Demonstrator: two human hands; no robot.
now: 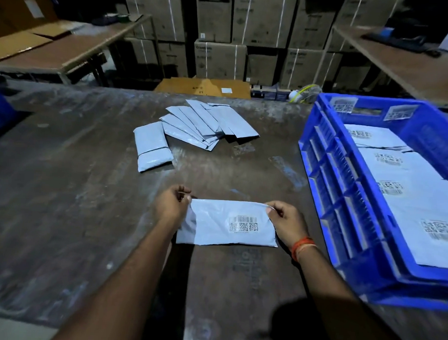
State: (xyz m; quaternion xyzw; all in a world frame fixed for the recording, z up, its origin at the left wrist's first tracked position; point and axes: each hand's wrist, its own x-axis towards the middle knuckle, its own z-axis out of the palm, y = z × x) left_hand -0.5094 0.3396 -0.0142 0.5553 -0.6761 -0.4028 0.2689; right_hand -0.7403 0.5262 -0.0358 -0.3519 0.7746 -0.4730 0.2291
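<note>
1. Grey plastic mailer lies flat on the tabletop between the two hands, its long edges running from hand to hand.
2. The left hand pinches the mailer's far left corner between thumb and curled fingers. The right hand pinches the far right corner the same way. An orange band circles the right wrist.
3. The mailer's near edge rests on the tabletop, close in front of both forearms.
4. A label sits nearer the right hand than the left. It shows a barcode above two square codes, and the small print under them is unreadable.
5. A broad stretch of worn tabletop runs outward from the left hand. Ahead of the hands, a narrower stretch separates them from a packed parcel and a fan of mailers.
6. A blue crate stands near the right hand's outer side, its long wall alongside that forearm. It holds flat mailers with coded labels, and their writing is blurred.
7. Strapped boxes are stacked far beyond the hands, their print too blurred to read.
</note>
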